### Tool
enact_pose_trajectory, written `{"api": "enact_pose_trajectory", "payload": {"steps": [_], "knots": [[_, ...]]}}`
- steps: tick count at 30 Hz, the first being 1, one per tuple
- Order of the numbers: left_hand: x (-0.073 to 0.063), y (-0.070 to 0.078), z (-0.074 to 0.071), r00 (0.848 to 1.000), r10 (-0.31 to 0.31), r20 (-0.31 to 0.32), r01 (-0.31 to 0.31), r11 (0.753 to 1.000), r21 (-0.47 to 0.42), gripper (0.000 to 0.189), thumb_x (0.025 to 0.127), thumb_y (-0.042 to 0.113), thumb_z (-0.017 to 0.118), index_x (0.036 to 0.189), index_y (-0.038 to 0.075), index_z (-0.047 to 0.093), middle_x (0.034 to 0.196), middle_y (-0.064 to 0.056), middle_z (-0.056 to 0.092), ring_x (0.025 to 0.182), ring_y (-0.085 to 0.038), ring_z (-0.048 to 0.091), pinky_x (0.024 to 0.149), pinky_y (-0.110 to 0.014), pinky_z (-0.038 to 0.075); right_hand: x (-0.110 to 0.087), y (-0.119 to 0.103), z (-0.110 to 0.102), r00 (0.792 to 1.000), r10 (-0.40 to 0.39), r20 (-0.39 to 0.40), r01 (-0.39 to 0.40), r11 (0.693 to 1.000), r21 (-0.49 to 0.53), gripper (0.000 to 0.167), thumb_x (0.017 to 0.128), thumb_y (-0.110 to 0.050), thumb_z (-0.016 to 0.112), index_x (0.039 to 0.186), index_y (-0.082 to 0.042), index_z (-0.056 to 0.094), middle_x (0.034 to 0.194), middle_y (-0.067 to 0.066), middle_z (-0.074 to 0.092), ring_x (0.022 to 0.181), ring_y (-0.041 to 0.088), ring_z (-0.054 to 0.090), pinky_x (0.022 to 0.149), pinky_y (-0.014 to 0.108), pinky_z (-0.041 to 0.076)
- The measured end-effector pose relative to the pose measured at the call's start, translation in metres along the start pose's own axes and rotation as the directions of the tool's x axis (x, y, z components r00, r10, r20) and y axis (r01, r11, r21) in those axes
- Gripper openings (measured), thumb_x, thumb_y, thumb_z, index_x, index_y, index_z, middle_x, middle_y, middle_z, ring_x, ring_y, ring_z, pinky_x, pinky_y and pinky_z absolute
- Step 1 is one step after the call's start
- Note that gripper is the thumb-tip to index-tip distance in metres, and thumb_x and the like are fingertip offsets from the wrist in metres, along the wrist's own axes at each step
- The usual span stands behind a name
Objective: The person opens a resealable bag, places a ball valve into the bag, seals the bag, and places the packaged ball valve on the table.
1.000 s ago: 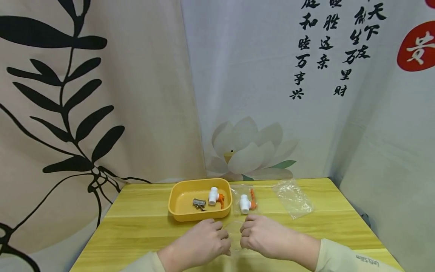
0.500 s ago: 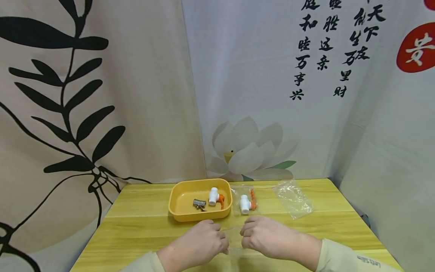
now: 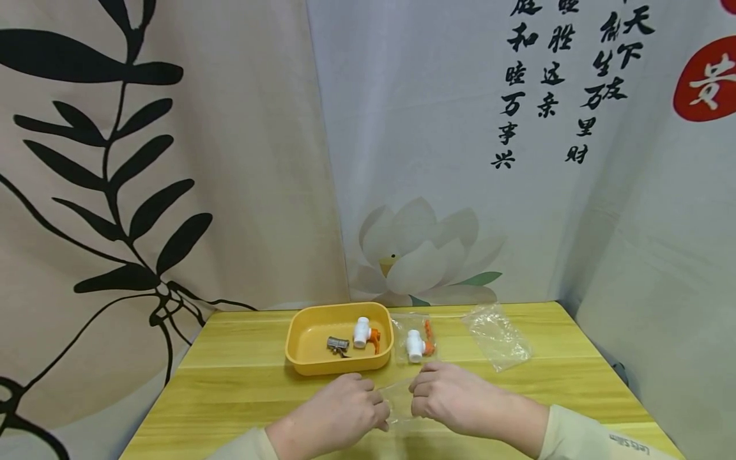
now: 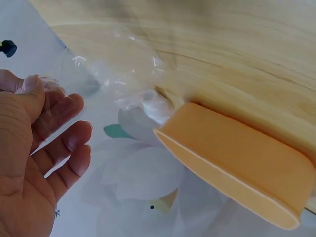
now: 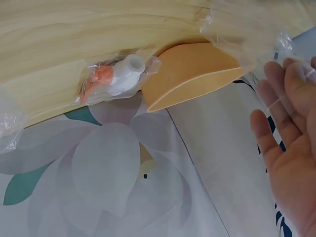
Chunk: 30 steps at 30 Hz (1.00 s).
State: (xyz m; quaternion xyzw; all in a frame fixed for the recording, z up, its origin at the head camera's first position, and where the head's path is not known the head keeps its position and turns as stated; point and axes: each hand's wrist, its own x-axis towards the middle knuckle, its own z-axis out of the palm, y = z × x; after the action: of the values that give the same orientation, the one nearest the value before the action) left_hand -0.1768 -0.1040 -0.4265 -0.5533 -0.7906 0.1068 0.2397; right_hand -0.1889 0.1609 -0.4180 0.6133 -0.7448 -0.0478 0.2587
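Observation:
A clear plastic bag (image 3: 398, 397) is stretched between my two hands, low over the near middle of the table. My left hand (image 3: 339, 412) pinches one side of it between thumb and index finger, the other fingers loosely bent in the left wrist view. On the opposite side my right hand (image 3: 454, 399) pinches the film, seen at the right edge of the right wrist view (image 5: 291, 158). Beyond the hands, a white plastic valve (image 3: 414, 345) with an orange handle lies inside another clear bag (image 5: 148, 66).
A yellow tray (image 3: 305, 367) stands left of the bagged valve. It holds a second white valve (image 3: 361, 333) with an orange handle and a small grey metal part (image 3: 337, 344). A crumpled clear bag (image 3: 498, 338) lies at the back right, before a printed curtain (image 3: 276, 160).
My right hand has shifted slightly to the right, widening the gap between the hands, and the bag's film has changed shape. The left hand has hardly moved. Tray and valves stay put.

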Motion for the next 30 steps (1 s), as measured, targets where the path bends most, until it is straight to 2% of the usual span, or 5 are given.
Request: {"api": "enact_pose_trajectory", "payload": {"steps": [8,15,20,24,30], "knots": [[0.001,0.0019,0.0013,1.0,-0.014,-0.026,0.013,0.999,-0.036,0.019,0.101,0.045,0.069,0.089,0.03,0.074,0.081,0.022,0.07,0.071,0.004,0.055,0.061,-0.014,0.033,0.0,0.0005,-0.0005,0.997,0.036,-0.068,-0.031,0.997,0.077,0.003,0.095,-0.024,0.073,0.094,-0.027,0.074,0.095,-0.019,0.076,0.096,0.001,0.069,0.091,0.024,0.052],[0.002,0.0036,0.0002,0.999,-0.03,0.015,0.031,0.995,-0.097,0.015,0.1,0.043,0.072,0.094,0.031,0.076,0.084,0.023,0.07,0.074,0.005,0.054,0.064,-0.012,0.039,-0.0028,0.0004,0.0016,0.995,0.043,-0.087,-0.036,0.996,0.086,0.005,0.091,-0.023,0.076,0.091,-0.028,0.075,0.092,-0.02,0.075,0.093,0.001,0.068,0.089,0.024,0.05],[0.003,0.0041,0.0008,0.999,-0.035,0.018,0.037,0.993,-0.109,0.014,0.099,0.042,0.072,0.093,0.03,0.076,0.082,0.022,0.068,0.073,0.005,0.054,0.063,-0.011,0.038,-0.0051,-0.0001,0.0009,0.994,0.073,-0.077,-0.066,0.994,0.091,0.017,0.087,-0.042,0.081,0.087,-0.027,0.073,0.088,-0.02,0.073,0.096,0.003,0.067,0.093,0.028,0.053],[0.0034,0.0045,0.0011,0.999,-0.033,0.015,0.034,0.993,-0.113,0.013,0.099,0.042,0.073,0.093,0.03,0.076,0.083,0.022,0.069,0.073,0.005,0.054,0.063,-0.011,0.038,-0.0065,-0.0006,0.0002,0.993,0.08,-0.081,-0.071,0.992,0.109,0.028,0.096,-0.053,0.072,0.086,-0.027,0.069,0.085,-0.019,0.069,0.096,0.005,0.067,0.095,0.03,0.053],[0.0032,0.0043,0.0017,0.999,-0.03,0.014,0.032,0.993,-0.112,0.015,0.1,0.043,0.071,0.093,0.031,0.075,0.082,0.022,0.068,0.072,0.005,0.053,0.063,-0.012,0.037,-0.0066,0.0001,0.0039,0.991,0.075,-0.115,-0.065,0.994,0.092,0.018,0.09,-0.041,0.079,0.084,-0.028,0.069,0.084,-0.019,0.069,0.094,0.005,0.066,0.093,0.027,0.051]]}}
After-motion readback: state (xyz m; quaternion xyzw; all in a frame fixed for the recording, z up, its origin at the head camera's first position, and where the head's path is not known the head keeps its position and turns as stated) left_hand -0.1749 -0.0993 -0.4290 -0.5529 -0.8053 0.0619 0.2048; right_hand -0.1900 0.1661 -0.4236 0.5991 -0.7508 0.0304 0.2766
